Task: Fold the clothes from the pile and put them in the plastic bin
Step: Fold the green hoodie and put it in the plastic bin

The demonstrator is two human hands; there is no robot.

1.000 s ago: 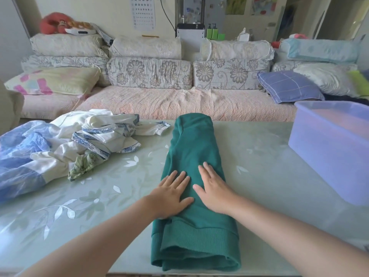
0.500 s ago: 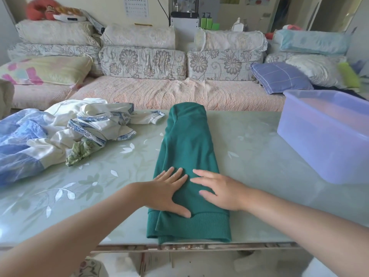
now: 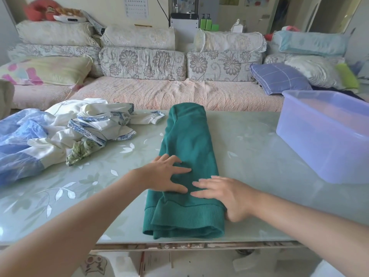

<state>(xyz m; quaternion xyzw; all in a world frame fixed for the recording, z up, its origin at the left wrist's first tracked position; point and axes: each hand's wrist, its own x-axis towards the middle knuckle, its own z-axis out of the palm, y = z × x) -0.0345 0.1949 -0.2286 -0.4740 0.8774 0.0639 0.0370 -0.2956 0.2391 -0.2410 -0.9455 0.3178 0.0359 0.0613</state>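
Head view: one camera looks down at a counter (image 3: 249,156) with two bare arms reaching over it.
Green sweater (image 3: 187,148): it is folded into a long strip. It lies in the middle of the counter. Its ribbed hem is at the near edge and its far end points to the sofa.
Left hand (image 3: 163,176): it lies flat on the left side of the sweater, a bit above the hem.
Left grip: wide. The fingers are straight and spread, and they hold nothing.
Right hand (image 3: 225,194): it rests on the right side of the sweater, close to the hem. Its fingers point to the left hand.
Right grip: wide. The fingers lie straight on top. The thumb is down at the sweater's right edge, and I cannot tell if it is under the cloth.
Pile of clothes (image 3: 60,136): white, blue and patterned things lie in a messy heap on the left of the counter, just beside the sweater.
Plastic bin (image 3: 327,136): see-through purple, on the right of the counter, apart from the sweater. No clothes show inside it.
Sofa (image 3: 159,92): behind the counter, with flowery cushions and a blue checked pillow (image 3: 279,76).
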